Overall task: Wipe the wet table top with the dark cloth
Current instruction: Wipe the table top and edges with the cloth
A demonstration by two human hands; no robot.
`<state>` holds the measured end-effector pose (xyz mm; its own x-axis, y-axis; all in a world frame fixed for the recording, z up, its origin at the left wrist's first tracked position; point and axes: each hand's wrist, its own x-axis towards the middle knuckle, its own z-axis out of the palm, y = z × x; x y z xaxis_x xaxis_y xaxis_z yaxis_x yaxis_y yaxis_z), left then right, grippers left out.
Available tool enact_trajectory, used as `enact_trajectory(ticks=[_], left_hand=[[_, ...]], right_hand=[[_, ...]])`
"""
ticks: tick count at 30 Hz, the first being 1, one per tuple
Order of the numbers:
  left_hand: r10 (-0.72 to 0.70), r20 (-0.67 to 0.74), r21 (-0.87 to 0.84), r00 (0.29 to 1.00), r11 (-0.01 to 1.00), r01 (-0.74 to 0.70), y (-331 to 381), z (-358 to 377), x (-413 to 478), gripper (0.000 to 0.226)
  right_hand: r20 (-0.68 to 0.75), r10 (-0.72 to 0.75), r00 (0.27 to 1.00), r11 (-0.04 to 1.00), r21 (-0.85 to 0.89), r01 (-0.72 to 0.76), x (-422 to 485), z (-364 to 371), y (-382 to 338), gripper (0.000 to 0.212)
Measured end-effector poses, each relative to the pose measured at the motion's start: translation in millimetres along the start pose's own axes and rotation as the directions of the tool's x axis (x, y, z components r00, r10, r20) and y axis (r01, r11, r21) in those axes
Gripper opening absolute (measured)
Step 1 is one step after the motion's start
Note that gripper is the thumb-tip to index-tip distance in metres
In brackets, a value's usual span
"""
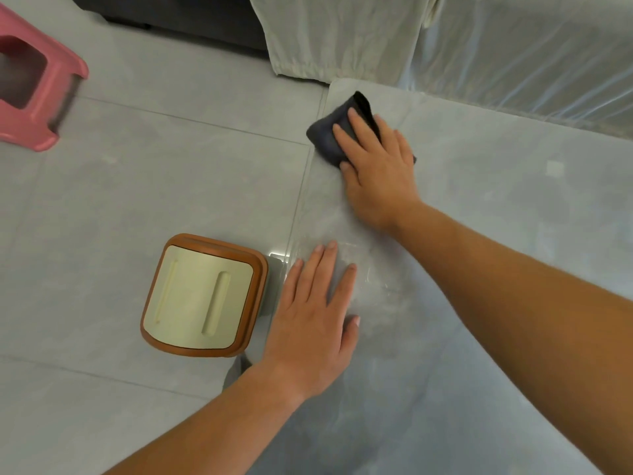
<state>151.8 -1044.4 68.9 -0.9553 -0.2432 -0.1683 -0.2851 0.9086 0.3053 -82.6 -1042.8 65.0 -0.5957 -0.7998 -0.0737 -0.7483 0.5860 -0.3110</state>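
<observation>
On the floor at far left stands a pink stool (34, 87), and nearer the table a brown bin (202, 296) with a cream lid; neither belongs to this step. Our left hand (315, 313) lies flat on the table top (496, 255) beside its left edge, fingers straight and slightly spread, holding nothing; we judge it to be a brace. The dark cloth (325, 137) sits bunched at the far left corner of the table, touching the surface. Our right hand (378, 169) rests on it with the fingers laid nearly straight over the top, pressing rather than gripping. To wipe well, we should bear down evenly through the palm, draw the cloth in overlapping passes from this corner across the cloudy, streaked patch near the left hand, and lift that hand aside as the cloth arrives. At right a clear plastic sheet (534, 53) hangs over furniture beside the table's far edge; we should stop short of it.
</observation>
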Motion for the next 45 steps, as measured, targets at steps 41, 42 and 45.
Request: enact_trajectory(ticks=[41, 42, 45], left_hand=[[-0.064, 0.166, 0.056, 0.984, 0.997, 0.055, 12.8, 7.9, -65.7, 0.067], [-0.065, 0.171, 0.055, 0.983, 0.997, 0.057, 13.1, 7.3, -67.2, 0.067], [-0.064, 0.173, 0.049, 0.983, 0.997, 0.057, 12.8, 4.9, -67.5, 0.067]], right_hand=[[-0.072, 0.191, 0.979, 0.98, 0.076, -0.185, -157.4, 2.5, 3.3, 0.053], [-0.065, 0.129, 0.989, 0.991, 0.054, -0.126, -170.0, 7.3, -4.2, 0.052], [0.016, -0.074, 0.997, 0.997, 0.004, 0.074, -192.5, 13.1, -12.1, 0.05]])
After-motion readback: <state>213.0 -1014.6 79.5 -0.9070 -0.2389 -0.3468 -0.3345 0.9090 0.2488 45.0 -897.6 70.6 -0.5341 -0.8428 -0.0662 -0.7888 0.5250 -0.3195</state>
